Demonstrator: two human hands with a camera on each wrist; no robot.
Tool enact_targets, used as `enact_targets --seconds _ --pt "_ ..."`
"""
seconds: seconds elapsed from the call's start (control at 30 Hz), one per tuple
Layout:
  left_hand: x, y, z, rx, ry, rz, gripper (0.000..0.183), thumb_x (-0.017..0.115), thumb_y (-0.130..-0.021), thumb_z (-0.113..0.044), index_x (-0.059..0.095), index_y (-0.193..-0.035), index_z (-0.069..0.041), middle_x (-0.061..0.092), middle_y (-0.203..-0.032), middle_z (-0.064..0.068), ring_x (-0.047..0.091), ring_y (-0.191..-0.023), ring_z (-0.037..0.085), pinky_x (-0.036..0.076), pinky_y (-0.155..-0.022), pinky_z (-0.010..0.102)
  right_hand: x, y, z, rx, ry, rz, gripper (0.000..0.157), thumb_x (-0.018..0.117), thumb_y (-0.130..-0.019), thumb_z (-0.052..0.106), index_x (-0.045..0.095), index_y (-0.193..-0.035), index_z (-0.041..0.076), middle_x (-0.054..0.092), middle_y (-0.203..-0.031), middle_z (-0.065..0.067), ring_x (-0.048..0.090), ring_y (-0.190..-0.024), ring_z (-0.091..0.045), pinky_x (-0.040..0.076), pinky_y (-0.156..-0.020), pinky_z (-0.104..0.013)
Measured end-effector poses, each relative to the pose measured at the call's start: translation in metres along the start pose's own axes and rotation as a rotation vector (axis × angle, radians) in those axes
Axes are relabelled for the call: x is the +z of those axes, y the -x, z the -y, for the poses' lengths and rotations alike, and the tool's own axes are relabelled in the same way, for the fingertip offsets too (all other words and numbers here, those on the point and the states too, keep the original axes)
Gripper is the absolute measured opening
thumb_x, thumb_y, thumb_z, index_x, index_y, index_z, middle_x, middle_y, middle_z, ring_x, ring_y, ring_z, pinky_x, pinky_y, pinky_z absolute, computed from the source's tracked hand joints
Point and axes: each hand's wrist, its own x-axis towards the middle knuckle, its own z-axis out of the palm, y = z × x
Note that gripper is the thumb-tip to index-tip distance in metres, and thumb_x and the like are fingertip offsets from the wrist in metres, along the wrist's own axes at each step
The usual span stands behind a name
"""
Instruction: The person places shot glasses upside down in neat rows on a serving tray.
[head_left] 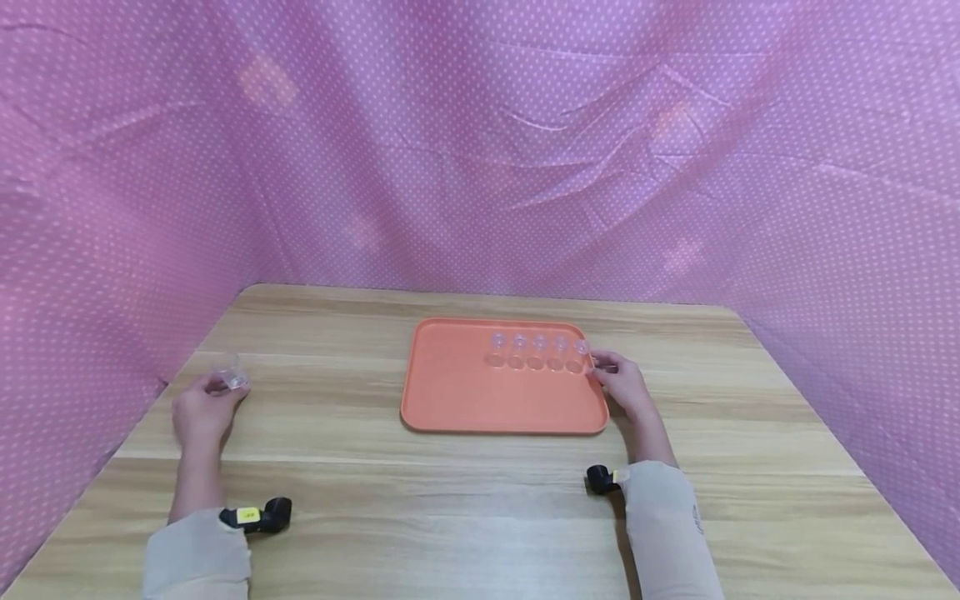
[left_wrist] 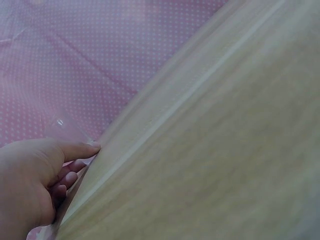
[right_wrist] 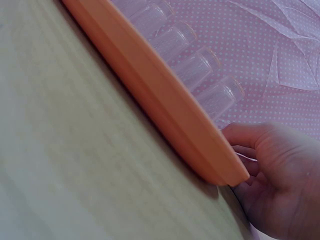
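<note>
A clear plastic cup (head_left: 231, 375) is in my left hand (head_left: 204, 408) at the left side of the table. The fingers pinch it and it leans. In the left wrist view the cup (left_wrist: 70, 131) shows faintly behind the thumb (left_wrist: 82, 150). My right hand (head_left: 621, 383) is at the right rim of the orange tray (head_left: 502, 408), close by the last cup (head_left: 576, 358) of a row. In the right wrist view its thumb (right_wrist: 245, 133) reaches over the rim and the other fingers are partly hidden. I cannot tell whether they grip it.
Several clear cups (head_left: 536, 358) stand side by side along the tray's back right part. The wood-grain table (head_left: 450, 492) extends around the tray. A pink dotted curtain (head_left: 480, 167) hangs behind and at both sides.
</note>
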Motion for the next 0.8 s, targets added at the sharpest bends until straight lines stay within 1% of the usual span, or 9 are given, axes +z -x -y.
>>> enact_targets --seconds 0.17,0.23,0.43,0.57,0.67,0.8 --pt "0.000 0.002 -0.001 0.012 -0.002 -0.005 0.055 0.060 -0.071 -0.035 0.047 -0.113 -0.002 0.049 -0.109 0.016 0.042 -0.098 0.032 0.027 -0.083 0.040 0.000 0.000 0.000 0.003 0.005 -0.002 0.034 0.054 -0.077 0.009 0.048 -0.110 0.003 0.051 -0.099 -0.015 0.046 -0.091 -0.025 0.038 -0.076 -0.035" --pt "-0.001 0.003 -0.001 0.010 0.008 0.009 0.056 0.060 -0.071 -0.037 0.046 -0.113 -0.002 0.048 -0.109 0.017 0.042 -0.098 0.032 0.027 -0.083 0.041 0.000 0.000 0.000 0.001 0.004 -0.004 0.034 0.054 -0.077 0.009 0.048 -0.109 0.003 0.051 -0.099 -0.014 0.046 -0.090 -0.025 0.038 -0.076 -0.035" --pt "-0.003 0.005 -0.003 -0.034 0.067 0.062 0.061 0.059 -0.070 -0.041 0.043 -0.117 -0.005 0.045 -0.114 0.017 0.040 -0.100 0.032 0.027 -0.083 0.043 0.001 0.000 -0.002 -0.004 -0.003 -0.001 0.033 0.054 -0.076 0.009 0.049 -0.108 0.004 0.052 -0.098 -0.014 0.047 -0.089 -0.024 0.039 -0.074 -0.034" --pt "-0.003 0.006 -0.006 -0.036 0.068 0.066 0.060 0.058 -0.072 -0.039 0.043 -0.117 -0.003 0.045 -0.113 0.017 0.040 -0.099 0.032 0.028 -0.083 0.041 0.001 -0.001 -0.003 -0.008 0.006 -0.005 0.033 0.053 -0.077 0.007 0.049 -0.109 0.003 0.051 -0.099 -0.015 0.047 -0.089 -0.024 0.040 -0.072 -0.033" --pt "-0.004 0.007 -0.009 -0.061 0.091 0.078 0.060 0.059 -0.072 -0.037 0.041 -0.118 -0.003 0.044 -0.114 0.017 0.039 -0.100 0.031 0.029 -0.083 0.041 0.000 -0.002 -0.003 -0.023 0.009 -0.003 0.033 0.052 -0.078 0.006 0.048 -0.110 0.001 0.051 -0.100 -0.016 0.047 -0.088 -0.025 0.041 -0.071 -0.032" --pt "-0.006 0.010 -0.015 -0.101 0.143 0.100 0.066 0.060 -0.071 -0.038 0.035 -0.123 -0.005 0.040 -0.118 0.017 0.037 -0.104 0.031 0.029 -0.085 0.040 -0.002 -0.002 -0.002 -0.014 0.004 -0.001 0.033 0.053 -0.077 0.006 0.048 -0.109 0.002 0.051 -0.099 -0.015 0.047 -0.088 -0.024 0.041 -0.072 -0.032"
